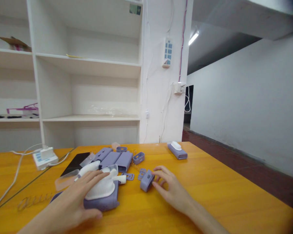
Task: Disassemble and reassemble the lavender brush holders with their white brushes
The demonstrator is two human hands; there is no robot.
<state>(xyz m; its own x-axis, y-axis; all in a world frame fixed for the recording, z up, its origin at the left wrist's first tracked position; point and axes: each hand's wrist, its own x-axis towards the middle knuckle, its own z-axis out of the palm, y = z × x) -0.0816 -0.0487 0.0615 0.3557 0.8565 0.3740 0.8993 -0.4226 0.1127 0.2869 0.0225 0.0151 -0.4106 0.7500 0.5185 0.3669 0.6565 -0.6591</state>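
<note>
My left hand (75, 198) lies stretched out over a purple plastic housing (102, 204) and the white ribbed pieces (102, 188) on top of it, fingers apart. Some of its fingertips are hard to separate from the white parts. Just right of it, my right hand (172, 187) is curved with thumb and forefinger apart, their tips at the right side of a small purple cap (146, 181) with a dark oval mark. Beside that cap lie flat purple plates (142, 174). Behind are several purple sleeves (125, 161) and a purple ring-like part (138, 158).
A purple unit with a white top (177, 150) stands at the table's back right. Metal springs (35, 201), a clear plastic cover (67, 180) and a black sheet (74, 163) lie left. A power strip (45, 157) trails cables. White shelves (88, 117) rise behind the table.
</note>
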